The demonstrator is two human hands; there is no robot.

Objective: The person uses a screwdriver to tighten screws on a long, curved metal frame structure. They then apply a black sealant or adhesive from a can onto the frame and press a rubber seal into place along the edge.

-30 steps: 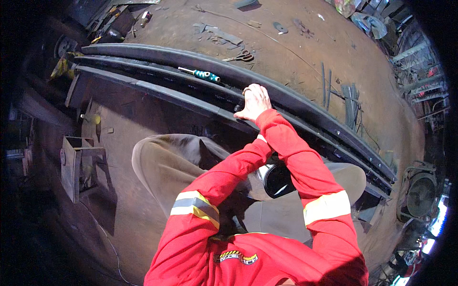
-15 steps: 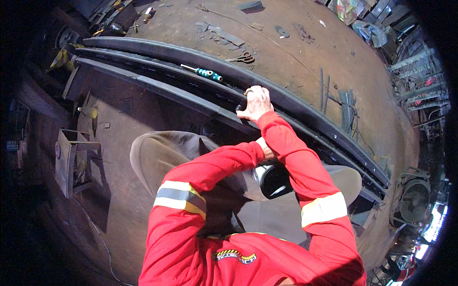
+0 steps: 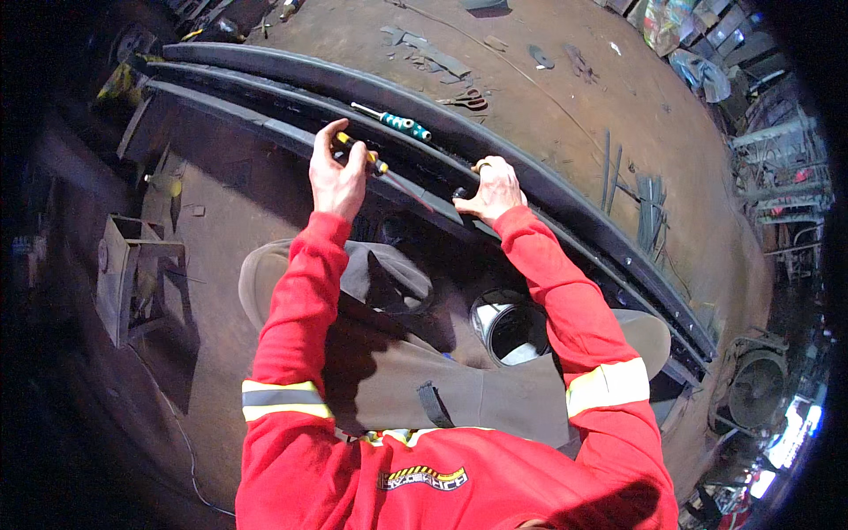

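Observation:
My left hand (image 3: 337, 184) is raised over the near side of long dark metal beams (image 3: 291, 132), its fingers closed around the yellow-and-black handle of a screwdriver (image 3: 379, 165). The thin shaft slopes down to the right, toward the beams. Farther right, my right hand (image 3: 497, 189) bends over the beams with its fingers curled. A small black rounded piece (image 3: 459, 193) shows by its thumb; what the fingers grip is hidden. Between the hands, on the beams, lies a teal-handled screwdriver (image 3: 406, 126) with a bright shaft.
A black-and-white can (image 3: 488, 322) stands between my legs. Scissors (image 3: 473, 100) and scrap strips (image 3: 433, 55) lie beyond the beams, with thin rods (image 3: 651, 208) at right. A metal frame stand (image 3: 132, 274) is at left, a round fan (image 3: 758, 382) at right.
My left hand has come out from under the right forearm, moving left and up, and now shows the yellow-and-black screwdriver. My right hand stays at the beams. The view has shifted slightly.

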